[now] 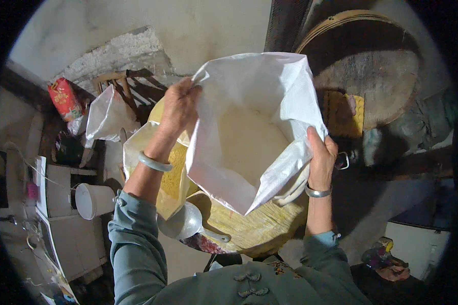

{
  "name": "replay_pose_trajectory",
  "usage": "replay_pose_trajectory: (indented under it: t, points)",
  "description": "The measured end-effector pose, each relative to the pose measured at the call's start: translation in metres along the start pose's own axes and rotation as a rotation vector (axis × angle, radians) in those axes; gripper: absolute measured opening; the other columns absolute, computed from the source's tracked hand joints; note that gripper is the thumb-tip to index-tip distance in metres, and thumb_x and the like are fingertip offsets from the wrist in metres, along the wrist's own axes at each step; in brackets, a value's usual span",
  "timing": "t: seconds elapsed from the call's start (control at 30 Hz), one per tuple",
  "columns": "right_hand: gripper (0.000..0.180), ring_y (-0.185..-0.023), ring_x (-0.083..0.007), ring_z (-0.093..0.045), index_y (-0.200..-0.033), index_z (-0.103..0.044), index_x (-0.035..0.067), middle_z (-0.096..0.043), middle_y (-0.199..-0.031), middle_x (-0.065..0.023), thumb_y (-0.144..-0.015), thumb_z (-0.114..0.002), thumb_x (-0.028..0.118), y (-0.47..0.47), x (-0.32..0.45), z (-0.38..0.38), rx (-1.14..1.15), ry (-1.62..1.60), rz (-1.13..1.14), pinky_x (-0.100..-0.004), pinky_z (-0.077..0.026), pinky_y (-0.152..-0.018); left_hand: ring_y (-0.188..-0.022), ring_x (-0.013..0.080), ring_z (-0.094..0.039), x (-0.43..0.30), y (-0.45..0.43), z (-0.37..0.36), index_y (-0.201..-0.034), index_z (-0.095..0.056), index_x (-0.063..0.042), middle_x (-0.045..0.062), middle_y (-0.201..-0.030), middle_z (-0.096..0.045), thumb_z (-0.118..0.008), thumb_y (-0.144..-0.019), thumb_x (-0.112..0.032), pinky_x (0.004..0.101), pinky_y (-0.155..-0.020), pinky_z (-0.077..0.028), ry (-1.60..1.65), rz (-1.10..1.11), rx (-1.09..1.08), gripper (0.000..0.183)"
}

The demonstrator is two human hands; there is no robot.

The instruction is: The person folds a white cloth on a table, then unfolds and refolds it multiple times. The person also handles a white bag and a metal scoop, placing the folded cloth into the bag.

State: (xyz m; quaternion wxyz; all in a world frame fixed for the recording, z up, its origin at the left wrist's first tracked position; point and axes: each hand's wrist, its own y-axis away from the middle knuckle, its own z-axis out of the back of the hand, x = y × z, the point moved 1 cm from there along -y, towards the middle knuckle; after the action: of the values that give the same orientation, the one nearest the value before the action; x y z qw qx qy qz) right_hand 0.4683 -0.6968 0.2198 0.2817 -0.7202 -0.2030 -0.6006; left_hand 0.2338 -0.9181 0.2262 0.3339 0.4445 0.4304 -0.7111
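A white woven plastic sack (301, 91) gapes in front of me, with a pale, fine powdery or grainy material low inside it. My left hand (181, 103) grips its rim at the upper left. On the right edge, my right hand (322, 156) pinches the sack's folded rim between thumb and fingers. Behind my left forearm is another opened sack (137, 146) holding yellow grainy material (174, 167). A metal ladle or scoop (181, 221) lies below it, its handle resting near the edge of a round surface covered with yellowish cloth or sacking (252, 225).
At the left are a white bucket (95, 201), a smaller white sack (108, 114), a red printed packet (65, 99) and a wooden chair (126, 85). A large round tray or sieve (378, 80) leans at the upper right, near a yellow object (355, 122). A white box-like object (416, 244) stands lower right.
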Motion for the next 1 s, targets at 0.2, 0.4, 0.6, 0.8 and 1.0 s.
replay_pose_trajectory:
  t: [0.2, 0.4, 0.6, 0.8, 1.0]
  points:
    - [0.032, -0.083, -0.0095, -0.055, -0.102, -0.067, -0.003, -0.065, -0.091, -0.0023, -0.089, -0.065, 0.026, -0.025, 0.021, 0.015, 0.055, -0.107, 0.153, -0.0257, -0.041, -0.077, -0.073, 0.008, -0.051, -0.031, 0.008, 0.028, -0.095, -0.065, 0.003, -0.001, -0.081, -0.06, -0.058, -0.089, -0.008, 0.0237, -0.065, -0.041, 0.089, 0.025, -0.277, 0.014]
    - [0.032, -0.079, -0.0066, -0.053, -0.101, -0.067, -0.003, -0.064, -0.089, 0.0006, -0.089, -0.066, 0.027, -0.02, -0.018, 0.038, 0.135, 0.081, 0.025, -0.0231, -0.042, -0.075, -0.073, 0.0051, -0.045, -0.002, 0.024, 0.006, -0.096, -0.062, 0.001, -0.005, -0.077, -0.053, -0.059, -0.091, -0.011, 0.0226, -0.064, -0.039, 0.041, -0.036, -0.154, 0.014]
    - [0.03, -0.071, -0.0045, -0.051, -0.087, -0.068, -0.002, -0.062, -0.078, 0.0024, -0.089, -0.066, 0.028, -0.002, -0.046, 0.069, 0.109, 0.116, -0.024, -0.0231, -0.041, -0.066, -0.071, 0.0081, -0.043, -0.002, 0.038, -0.006, -0.089, -0.053, 0.002, -0.001, -0.074, -0.049, -0.062, -0.088, -0.017, 0.0266, -0.064, -0.04, -0.156, 0.071, -0.031, 0.02]
    - [0.031, -0.07, -0.0043, -0.05, -0.085, -0.067, -0.002, -0.062, -0.077, 0.0032, -0.089, -0.066, 0.029, -0.01, -0.046, 0.085, 0.187, 0.162, -0.062, -0.0226, -0.04, -0.064, -0.074, 0.0127, -0.051, -0.034, 0.06, -0.015, -0.101, -0.056, 0.003, 0.005, -0.079, -0.057, -0.067, -0.084, -0.02, 0.0288, -0.068, -0.045, -0.347, 0.105, -0.07, 0.031]
    - [0.031, -0.073, -0.0044, -0.051, -0.089, -0.067, -0.002, -0.062, -0.079, 0.0023, -0.089, -0.065, 0.028, -0.015, -0.048, 0.093, 0.217, 0.226, -0.068, -0.0226, -0.041, -0.066, -0.108, 0.025, -0.057, -0.054, 0.113, -0.038, -0.134, -0.04, 0.004, 0.017, -0.118, -0.056, -0.076, -0.08, -0.018, 0.0399, -0.089, -0.048, -0.371, 0.028, -0.154, 0.069]
